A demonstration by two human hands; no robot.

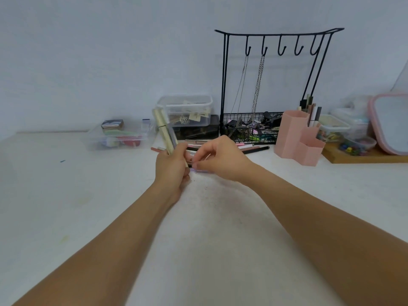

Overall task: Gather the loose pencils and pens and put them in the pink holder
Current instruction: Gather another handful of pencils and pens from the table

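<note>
My left hand [171,167] grips a bundle of cream and grey pens [164,131] that sticks up and to the left. Right beside it, my right hand [217,161] pinches a pale purple pen [202,171] lying low over the table. More loose pens and pencils [254,149] lie on the table behind my hands, among them a black one. The pink holder [297,138] stands to the right with a few pens [313,114] upright in it.
A black wire rack [273,85] with hooks, chains and a cluttered basket stands behind the pens. Clear plastic boxes [123,134] sit at the back left and centre. At the far right are a wooden tray [362,156], small tubs and a pink-framed mirror [390,124].
</note>
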